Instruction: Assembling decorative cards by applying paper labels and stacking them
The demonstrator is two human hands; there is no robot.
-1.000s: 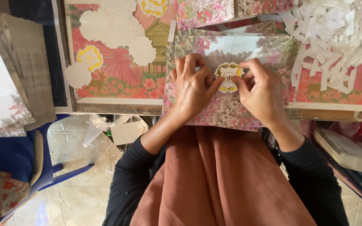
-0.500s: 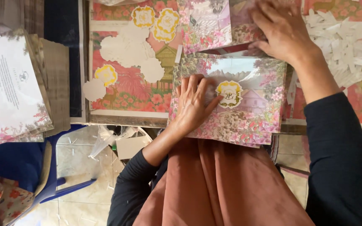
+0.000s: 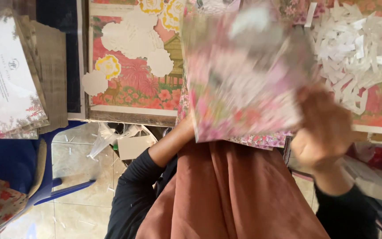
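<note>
We see a flowered card [image 3: 244, 84] lifted above the counter [image 3: 129, 116] and close to the camera, so it is much blurred. Our right hand [image 3: 321, 132] holds it at its right edge, the fingers closed on the border as far as the blur lets us judge. Our left hand is hidden behind the card; only the forearm [image 3: 169, 144] shows below it, so we cannot tell if that hand is open or closed, or what it touches.

The card looks like thin printed cardboard: light, quite flat, stiff enough to stay straight when held by one edge, but easy to bend or crease. We think the surface is smooth and perhaps a little slippery. A pinch at the edge with thumb on one side and fingers on the other seems the good place, away from any glued decoration.

Under the card lies another flowered sheet [image 3: 261, 140]. To the right there is a heap of white paper strips [image 3: 359, 53], and to the left white and yellow cut-out shapes [image 3: 133, 40] on a red flowered sheet [image 3: 133, 90].
</note>
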